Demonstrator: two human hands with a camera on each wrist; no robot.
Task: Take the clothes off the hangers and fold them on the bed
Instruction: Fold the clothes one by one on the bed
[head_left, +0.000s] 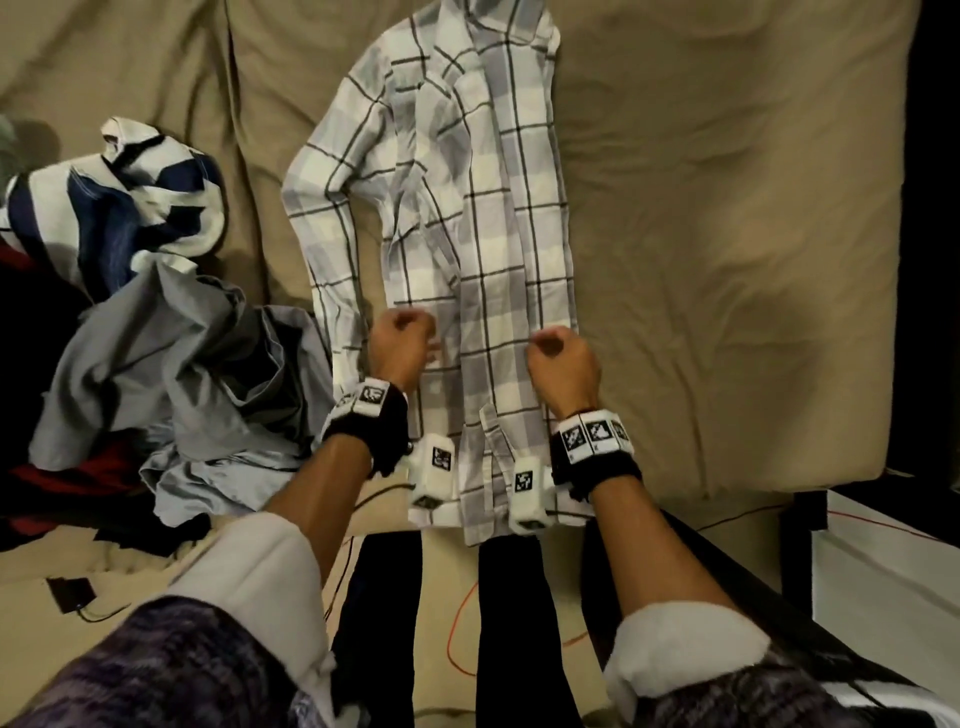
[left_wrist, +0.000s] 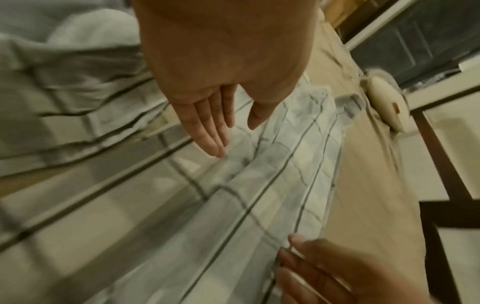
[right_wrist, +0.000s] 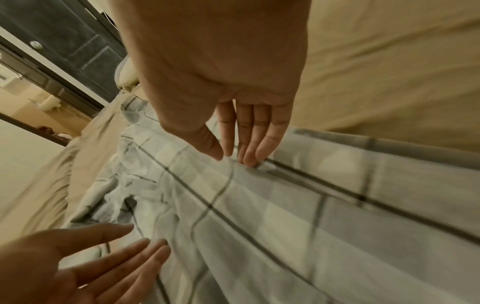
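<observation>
A grey-and-white plaid shirt (head_left: 483, 234) lies flat and lengthwise on the tan bed (head_left: 727, 260), collar at the far end, its right side folded inward and its left sleeve lying along the body. Both hands are over its lower half. My left hand (head_left: 410, 322) points its straight fingers (left_wrist: 207, 131) down at the plaid shirt (left_wrist: 285, 164) near the left edge. My right hand (head_left: 550, 338) has straight fingers (right_wrist: 249, 148) whose tips touch a fold of the plaid shirt (right_wrist: 259, 205) near the right edge. Neither hand holds anything. No hanger is in view.
A pile of clothes lies at the left of the bed: a navy-and-white striped garment (head_left: 130, 197) and a crumpled grey shirt (head_left: 171, 374). The bed's corner and a white piece of furniture (head_left: 883, 571) are at the right. An orange cable (head_left: 457, 623) runs on the floor.
</observation>
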